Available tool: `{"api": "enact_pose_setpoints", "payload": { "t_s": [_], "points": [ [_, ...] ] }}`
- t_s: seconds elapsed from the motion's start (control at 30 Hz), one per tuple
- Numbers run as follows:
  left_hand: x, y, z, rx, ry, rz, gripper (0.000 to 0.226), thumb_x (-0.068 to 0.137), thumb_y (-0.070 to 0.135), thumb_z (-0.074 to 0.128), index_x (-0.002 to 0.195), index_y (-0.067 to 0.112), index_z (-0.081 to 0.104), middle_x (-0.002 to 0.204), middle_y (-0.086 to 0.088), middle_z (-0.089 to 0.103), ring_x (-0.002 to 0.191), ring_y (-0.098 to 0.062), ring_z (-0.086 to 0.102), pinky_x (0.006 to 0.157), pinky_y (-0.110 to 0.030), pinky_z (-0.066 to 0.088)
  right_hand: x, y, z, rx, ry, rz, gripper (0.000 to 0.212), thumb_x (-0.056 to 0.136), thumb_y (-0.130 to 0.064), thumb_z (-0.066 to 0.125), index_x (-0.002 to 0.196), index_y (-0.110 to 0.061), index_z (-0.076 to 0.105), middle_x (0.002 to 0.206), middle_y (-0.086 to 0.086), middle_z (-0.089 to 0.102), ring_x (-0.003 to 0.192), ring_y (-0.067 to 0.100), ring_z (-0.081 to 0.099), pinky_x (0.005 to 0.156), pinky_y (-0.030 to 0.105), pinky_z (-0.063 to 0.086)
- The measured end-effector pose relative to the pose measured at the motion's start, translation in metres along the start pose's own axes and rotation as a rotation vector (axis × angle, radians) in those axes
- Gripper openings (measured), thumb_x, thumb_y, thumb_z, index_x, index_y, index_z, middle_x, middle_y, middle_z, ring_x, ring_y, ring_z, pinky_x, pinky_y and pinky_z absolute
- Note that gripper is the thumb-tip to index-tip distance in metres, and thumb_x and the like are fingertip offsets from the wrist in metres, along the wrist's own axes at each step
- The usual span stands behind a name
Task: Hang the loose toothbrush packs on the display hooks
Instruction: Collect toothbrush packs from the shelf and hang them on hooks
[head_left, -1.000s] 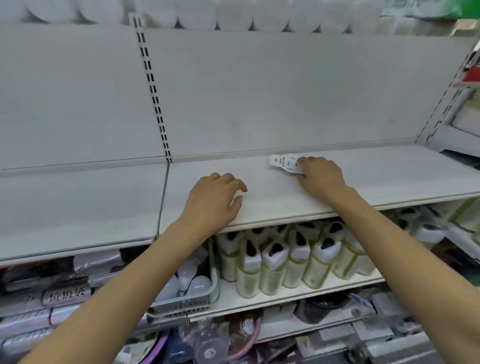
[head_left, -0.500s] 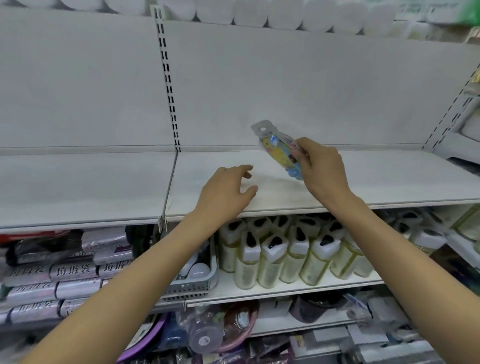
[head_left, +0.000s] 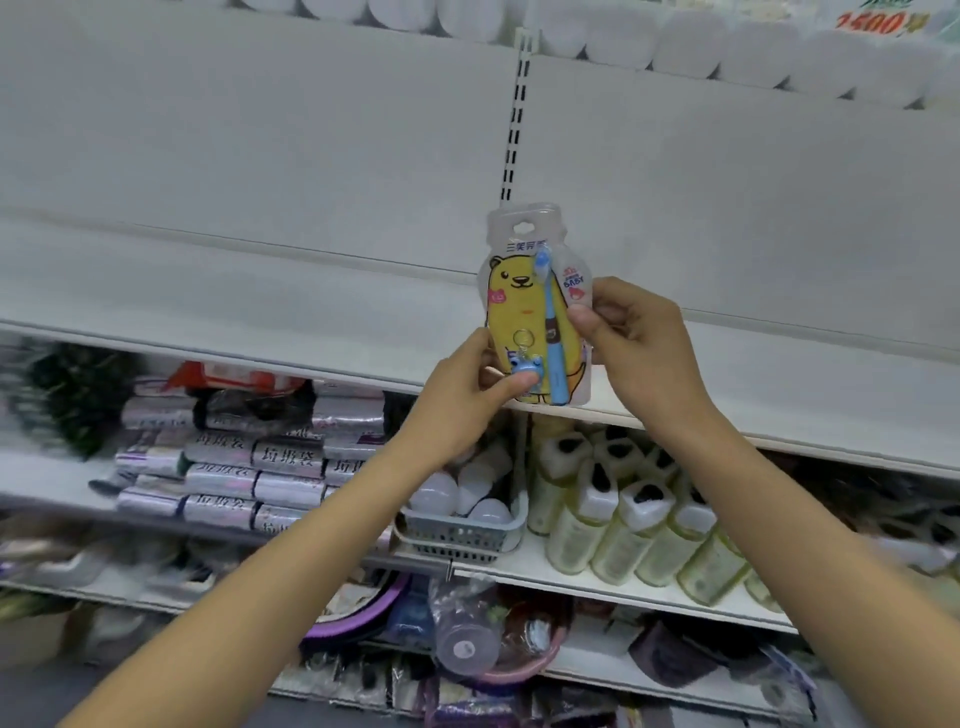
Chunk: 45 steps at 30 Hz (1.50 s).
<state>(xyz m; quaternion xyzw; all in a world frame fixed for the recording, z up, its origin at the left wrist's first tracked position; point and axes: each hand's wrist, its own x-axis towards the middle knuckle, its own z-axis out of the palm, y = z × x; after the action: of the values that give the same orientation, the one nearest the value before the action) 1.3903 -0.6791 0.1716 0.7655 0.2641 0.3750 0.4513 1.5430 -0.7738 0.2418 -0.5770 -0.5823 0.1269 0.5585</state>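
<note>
Head view is showing one toothbrush pack (head_left: 535, 306) being held upright in front of the bare white shelf (head_left: 260, 306), at the scene's middle, with its hang hole at the top and free of both hands. The left hand (head_left: 467, 395) is pinching the pack's lower left corner, thumb pressing over the little blue charm on the front; the right hand (head_left: 634, 338) is gripping the right edge higher up, fingers (head_left: 613, 296) curled behind and thumb in front.

No display hook is appearing anywhere in this picture (only the slotted upright (head_left: 514, 135) running up the back panel above the pack), so I judge the step in hand to be carrying the pack toward a hook. To do it well, the person is best keeping the pack flat and upright, leaving the hang hole uncovered, and steering the hole squarely onto the hook tip before letting go, since the soft plastic is likely to bend.

Counting: one pack, one blue toothbrush inside it, one charm, two hands. Below, one grey basket (head_left: 462, 535) of white bulbs is sitting left of a row of pale yellow bottles (head_left: 623, 525) (too overlapped to count surely).
</note>
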Motion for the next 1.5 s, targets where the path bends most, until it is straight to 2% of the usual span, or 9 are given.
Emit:
{"api": "enact_pose_setpoints", "payload": {
  "t_s": [0.2,0.4,0.57,0.73,0.97,1.07,1.2,1.37,1.5],
  "points": [
    [-0.071,-0.04,-0.105,0.131,0.125,-0.096,0.033,0.091,0.036,0.072,0.119,0.026,0.057,0.099,0.008,0.073,0.086,-0.009,0.069,0.08,-0.036,0.056,0.004,-0.03,0.111,0.045,-0.193,-0.052,0.022,0.096,-0.01,0.064,0.099,-0.031,0.069,0.098,-0.006,0.077,0.095,0.011,0.073,0.083,0.045,0.06],
    [-0.155,-0.074,-0.217,0.166,0.241,-0.177,0.042,0.091,0.028,0.074,0.128,0.027,0.053,0.104,0.006,0.075,0.091,-0.012,0.072,0.088,-0.046,0.056,-0.004,-0.075,0.243,-0.004,-0.367,-0.135,0.011,0.095,-0.013,0.065,0.104,-0.017,0.071,0.097,-0.005,0.076,0.096,0.01,0.071,0.083,0.041,0.058],
    [-0.227,-0.093,-0.314,0.25,0.344,-0.235,0.047,0.088,0.029,0.076,0.128,0.029,0.05,0.105,0.007,0.075,0.091,-0.017,0.071,0.087,-0.05,0.055,-0.019,-0.122,0.353,-0.055,-0.425,-0.235,0.009,0.096,-0.019,0.065,0.104,-0.018,0.068,0.098,-0.009,0.076,0.098,0.0,0.069,0.085,0.037,0.057],
    [-0.292,-0.105,-0.404,0.409,0.417,-0.294,0.065,0.083,0.026,0.081,0.135,0.029,0.043,0.101,0.004,0.073,0.086,-0.016,0.068,0.08,-0.046,0.057,-0.038,-0.165,0.452,-0.084,-0.476,-0.327,0.004,0.098,-0.026,0.062,0.101,-0.023,0.062,0.102,-0.002,0.076,0.099,0.013,0.071,0.084,0.046,0.057],
    [-0.381,-0.11,-0.493,0.45,0.547,-0.362,0.063,0.09,0.02,0.074,0.143,0.033,0.042,0.104,0.003,0.073,0.083,-0.014,0.067,0.079,-0.045,0.056,-0.064,-0.21,0.566,0.001,-0.611,-0.379,0.02,0.097,-0.039,0.059,0.106,-0.02,0.059,0.093,0.0,0.076,0.08,0.018,0.073,0.067,0.051,0.059],
    [-0.408,-0.112,-0.521,0.477,0.613,-0.396,0.06,0.09,0.018,0.073,0.141,0.033,0.046,0.102,0.004,0.073,0.077,-0.009,0.064,0.079,-0.044,0.056,-0.07,-0.228,0.605,0.032,-0.664,-0.405,0.024,0.095,-0.043,0.059,0.099,-0.019,0.058,0.095,0.001,0.075,0.081,0.016,0.073,0.068,0.05,0.06],
    [-0.438,-0.121,-0.551,0.452,0.692,-0.443,0.061,0.09,0.018,0.072,0.141,0.037,0.046,0.107,0.009,0.073,0.083,-0.013,0.068,0.083,-0.045,0.057,-0.075,-0.246,0.658,0.108,-0.746,-0.407,0.032,0.088,-0.056,0.054,0.096,-0.025,0.057,0.094,-0.002,0.075,0.083,0.018,0.073,0.068,0.051,0.059],
    [-0.46,-0.138,-0.595,0.467,0.794,-0.533,0.058,0.088,0.014,0.073,0.138,0.034,0.051,0.106,0.011,0.074,0.085,-0.016,0.069,0.086,-0.043,0.056,-0.074,-0.258,0.728,0.148,-0.808,-0.451,0.017,0.096,-0.031,0.064,0.101,-0.015,0.062,0.093,-0.003,0.075,0.086,0.014,0.072,0.065,0.047,0.06],
    [-0.465,-0.156,-0.639,0.498,0.839,-0.593,0.056,0.089,0.013,0.072,0.138,0.032,0.05,0.105,0.009,0.075,0.085,-0.011,0.069,0.086,-0.043,0.056,-0.058,-0.263,0.792,0.178,-0.909,-0.46,0.014,0.097,-0.033,0.063,0.102,-0.021,0.061,0.095,-0.008,0.074,0.082,0.009,0.072,0.066,0.044,0.061]
  ]
}}
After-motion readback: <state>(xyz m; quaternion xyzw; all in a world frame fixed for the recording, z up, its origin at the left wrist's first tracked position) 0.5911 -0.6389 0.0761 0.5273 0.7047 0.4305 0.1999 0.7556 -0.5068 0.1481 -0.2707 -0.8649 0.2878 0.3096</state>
